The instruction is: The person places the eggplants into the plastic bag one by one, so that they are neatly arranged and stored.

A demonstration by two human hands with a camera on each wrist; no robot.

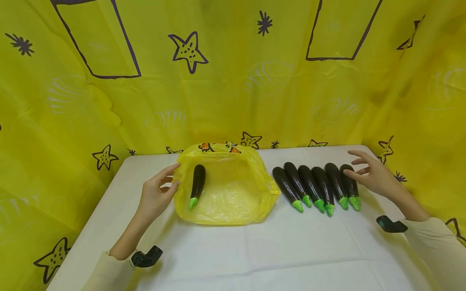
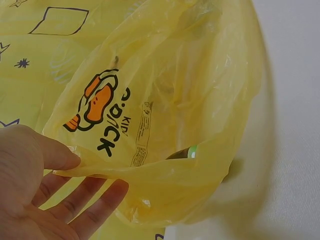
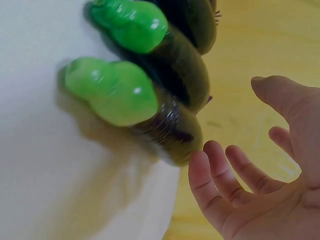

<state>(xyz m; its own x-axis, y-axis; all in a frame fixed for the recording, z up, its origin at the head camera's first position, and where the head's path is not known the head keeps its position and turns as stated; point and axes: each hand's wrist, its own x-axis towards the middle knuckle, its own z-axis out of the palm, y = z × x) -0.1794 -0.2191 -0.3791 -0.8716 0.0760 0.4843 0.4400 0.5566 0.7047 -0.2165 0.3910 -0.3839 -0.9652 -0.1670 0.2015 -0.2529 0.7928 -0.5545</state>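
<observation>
A yellow plastic bag lies with its mouth spread wide on the table. One dark eggplant with a green stem end rests inside at the left; the left wrist view shows just a bit of it past the bag's fold. My left hand holds the bag's left rim, thumb on one side and fingers on the other. To the right, several more eggplants lie side by side, green ends toward me. My right hand is at the rightmost eggplant, fingers spread around its far end without gripping it.
A white cloth covers the table. Behind and at both sides hangs a yellow curtain printed with starfish and shells. A dark wrist device sits on my left sleeve and another wrist device on my right.
</observation>
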